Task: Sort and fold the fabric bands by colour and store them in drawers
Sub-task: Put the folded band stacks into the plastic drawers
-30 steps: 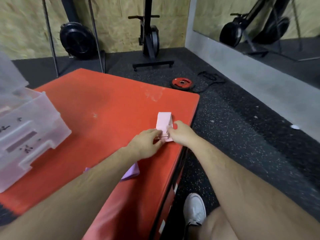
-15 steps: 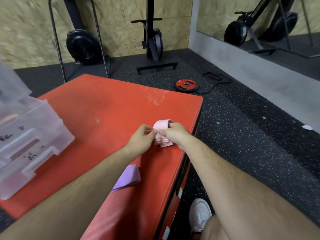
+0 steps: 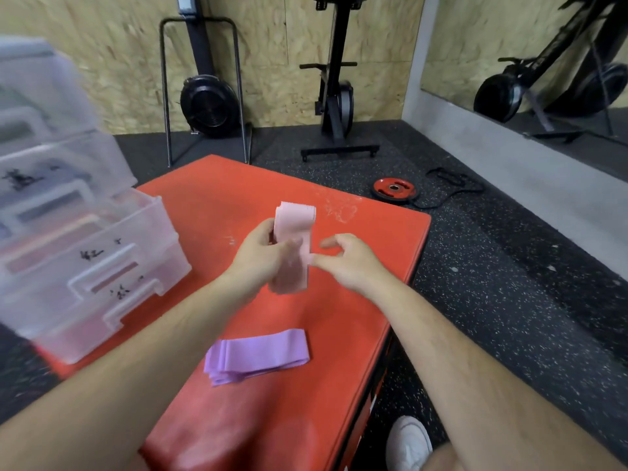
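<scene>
Above red surface [image 3: 210, 212], mid-frame: pink band [image 3: 295, 222], folded, upright, held off top. Left-hand grip [image 3: 261, 261] closed round its middle; top end stands above fingers. Right-hand grip [image 3: 350, 261] curled, tip at band's right edge; pinch or touch, cannot tell. Purple band [image 3: 258, 355] flat, nearer.

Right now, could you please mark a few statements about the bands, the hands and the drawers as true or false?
1. The left hand grips the pink band above the red box. True.
2. The purple band lies in a drawer. False: it lies on the red box, nearer the person.
3. The drawer unit stands on the box's left side. True.
4. The right hand holds the purple band. False: it is beside the pink band.
</scene>
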